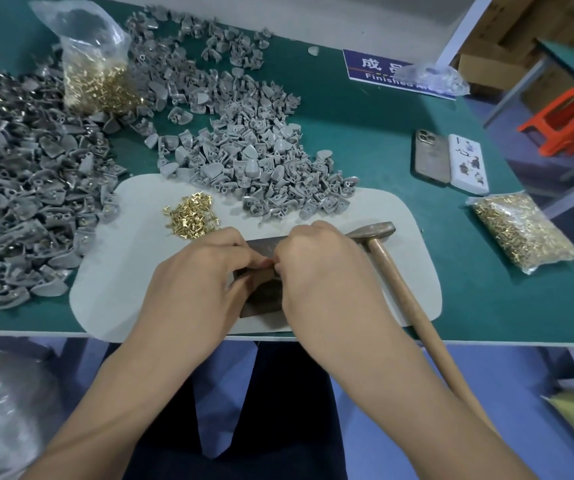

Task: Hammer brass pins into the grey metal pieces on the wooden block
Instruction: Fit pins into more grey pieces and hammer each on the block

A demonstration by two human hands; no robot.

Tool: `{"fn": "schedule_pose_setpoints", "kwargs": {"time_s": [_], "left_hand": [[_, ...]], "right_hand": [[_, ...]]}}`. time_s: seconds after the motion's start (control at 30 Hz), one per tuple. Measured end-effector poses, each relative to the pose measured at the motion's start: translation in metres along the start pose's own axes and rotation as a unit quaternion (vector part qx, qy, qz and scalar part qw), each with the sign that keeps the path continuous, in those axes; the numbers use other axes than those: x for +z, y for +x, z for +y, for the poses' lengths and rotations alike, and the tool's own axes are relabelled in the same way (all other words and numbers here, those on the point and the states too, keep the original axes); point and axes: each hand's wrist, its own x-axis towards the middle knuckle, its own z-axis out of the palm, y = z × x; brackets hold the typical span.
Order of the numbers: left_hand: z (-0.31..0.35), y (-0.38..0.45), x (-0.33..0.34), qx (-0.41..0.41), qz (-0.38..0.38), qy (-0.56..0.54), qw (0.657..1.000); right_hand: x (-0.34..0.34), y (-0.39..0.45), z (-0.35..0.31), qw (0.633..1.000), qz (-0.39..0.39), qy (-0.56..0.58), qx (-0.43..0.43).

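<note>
Both my hands meet over the dark wooden block (264, 296) on the pale mat (413, 271). My left hand (205, 268) and my right hand (316, 261) have their fingertips curled together above the block, pinching something small that the fingers hide. A loose heap of brass pins (192, 216) lies just beyond my left hand. The hammer (396, 271) lies on the mat to the right of my right hand, head away from me, handle overhanging the table edge. A pile of grey metal pieces (264, 164) sits behind the mat.
A larger heap of grey pieces (25, 188) covers the left of the green table (358, 133). Bags of brass pins stand at the back left (95, 71) and lie at the right (521, 233). A phone (431, 157), a white box (469, 164) and a blue sign (379, 67) are at the right.
</note>
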Motion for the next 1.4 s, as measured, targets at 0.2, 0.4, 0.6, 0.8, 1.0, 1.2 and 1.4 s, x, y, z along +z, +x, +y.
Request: {"fn": "schedule_pose_setpoints", "kwargs": {"time_s": [0.2, 0.4, 0.6, 0.8, 1.0, 1.2, 1.4], "left_hand": [[-0.006, -0.002, 0.002, 0.014, 0.021, 0.003, 1.000], [-0.005, -0.002, 0.005, 0.006, 0.027, 0.005, 1.000], [-0.003, -0.005, 0.006, 0.000, 0.025, 0.008, 1.000], [-0.005, -0.005, 0.007, 0.000, 0.030, -0.013, 0.999], [-0.006, -0.003, 0.007, 0.006, 0.024, 0.005, 1.000], [-0.007, -0.001, 0.005, 0.000, 0.014, 0.002, 1.000], [-0.002, -0.002, 0.003, 0.017, -0.008, 0.060, 0.998]], "right_hand": [[0.013, 0.002, 0.020, 0.996, 0.009, 0.087, 0.017], [0.043, -0.011, 0.036, 0.956, 0.132, 0.262, 0.001], [0.042, -0.008, 0.040, 0.957, 0.133, 0.259, -0.016], [0.051, -0.012, 0.035, 0.954, 0.190, 0.230, -0.011], [0.046, -0.010, 0.039, 0.954, 0.162, 0.251, -0.028], [0.043, -0.007, 0.040, 0.962, 0.144, 0.230, -0.042], [0.046, -0.009, 0.062, 0.918, 0.133, 0.372, -0.014]]}}
